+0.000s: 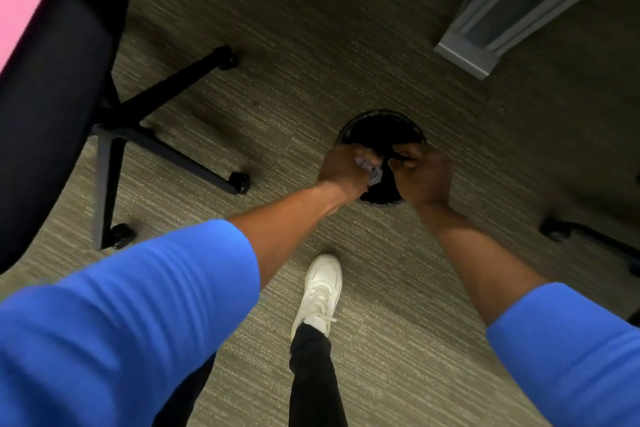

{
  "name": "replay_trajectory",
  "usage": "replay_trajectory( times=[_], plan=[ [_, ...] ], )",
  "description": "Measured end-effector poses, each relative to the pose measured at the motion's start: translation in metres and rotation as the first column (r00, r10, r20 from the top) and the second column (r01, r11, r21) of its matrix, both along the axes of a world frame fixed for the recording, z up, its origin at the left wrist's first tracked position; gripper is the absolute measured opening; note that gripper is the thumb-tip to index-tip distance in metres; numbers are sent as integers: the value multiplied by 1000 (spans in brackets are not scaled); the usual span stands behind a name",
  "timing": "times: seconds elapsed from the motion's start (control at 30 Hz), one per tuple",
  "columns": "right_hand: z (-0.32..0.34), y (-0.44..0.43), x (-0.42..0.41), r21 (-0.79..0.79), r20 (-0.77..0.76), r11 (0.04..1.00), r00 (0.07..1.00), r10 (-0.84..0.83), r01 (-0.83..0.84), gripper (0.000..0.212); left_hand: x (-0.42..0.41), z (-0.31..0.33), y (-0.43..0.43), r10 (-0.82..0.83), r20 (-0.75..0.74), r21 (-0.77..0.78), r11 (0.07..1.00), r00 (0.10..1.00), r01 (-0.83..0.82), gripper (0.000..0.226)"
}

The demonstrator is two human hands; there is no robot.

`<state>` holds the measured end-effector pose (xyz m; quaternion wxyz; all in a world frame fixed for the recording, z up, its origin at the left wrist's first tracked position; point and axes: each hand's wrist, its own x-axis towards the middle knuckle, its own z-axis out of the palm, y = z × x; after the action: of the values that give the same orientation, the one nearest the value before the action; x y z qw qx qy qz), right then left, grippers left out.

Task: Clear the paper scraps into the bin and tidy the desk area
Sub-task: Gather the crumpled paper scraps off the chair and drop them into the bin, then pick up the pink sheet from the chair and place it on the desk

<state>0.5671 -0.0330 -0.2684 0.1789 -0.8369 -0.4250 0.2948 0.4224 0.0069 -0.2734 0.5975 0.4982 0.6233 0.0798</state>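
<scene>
Pink fabric (20, 0) fills the upper left corner of the frame, lying on a dark office chair (52, 107) whose black wheeled legs spread over the grey-green carpet (294, 28). Blue sleeves cover both arms, which reach from the bottom edge toward the centre. Right of centre, the left hand (344, 168) is curled around pale paper scraps (372, 172), fingers closed on them, right over the mouth of the round black bin (381, 125). Just beside it, the right hand (424, 175) sits over the bin's right rim, fingers bent inward; blur keeps me from telling whether it grips anything. Below the hands, a white sneaker (320, 291) and a black trouser leg stand on the carpet. A grey metal desk leg (485, 42) slants in from the upper right, and another chair's castor (557, 230) shows at the right edge.
</scene>
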Motion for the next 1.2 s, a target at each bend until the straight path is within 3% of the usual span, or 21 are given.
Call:
replay_trajectory(
  times=[0.1, 0.17, 0.23, 0.37, 0.5, 0.63, 0.83, 1.07, 1.2],
  plan=[
    [9, -3, -14, 29, -46, 1000, 999, 7, -5, 25, -17, 8, 1, -159, -92, 121, 978, 983, 170, 24],
    [13, -2, -28, 5, -80, 1000, 997, -7, 8, 31, -33, 13, 2, -166, -72, 127, 976, 983, 174, 25],
    [12, 0, -40, -9, -128, 999, 991, -43, 42, 44, -51, 21, 4, -131, -58, 142, 980, 990, 139, 24],
    [43, 7, -84, -71, -189, 997, 981, -43, 30, 21, -98, 53, 18, -117, -115, 219, 966, 986, 140, 31],
    [67, 13, -126, -39, -296, 999, 955, -25, 14, 26, -148, 96, 39, -26, -124, 305, 950, 992, 63, 24],
    [93, 25, -173, -6, -398, 1000, 917, 13, -16, 18, -204, 138, 57, 78, -156, 349, 937, 985, -19, 20],
    [132, 52, -255, 33, -499, 997, 863, 77, -70, 19, -303, 196, 79, 147, -225, 457, 889, 963, -28, 25],
    [155, 82, -357, 31, -610, 996, 788, 85, -83, 20, -429, 225, 110, 324, -384, 538, 840, 865, -75, 20],
    [162, 91, -407, -40, -707, 998, 708, 12, -57, 24, -489, 228, 121, 354, -580, 542, 840, 734, 23, 24]
  ],
)
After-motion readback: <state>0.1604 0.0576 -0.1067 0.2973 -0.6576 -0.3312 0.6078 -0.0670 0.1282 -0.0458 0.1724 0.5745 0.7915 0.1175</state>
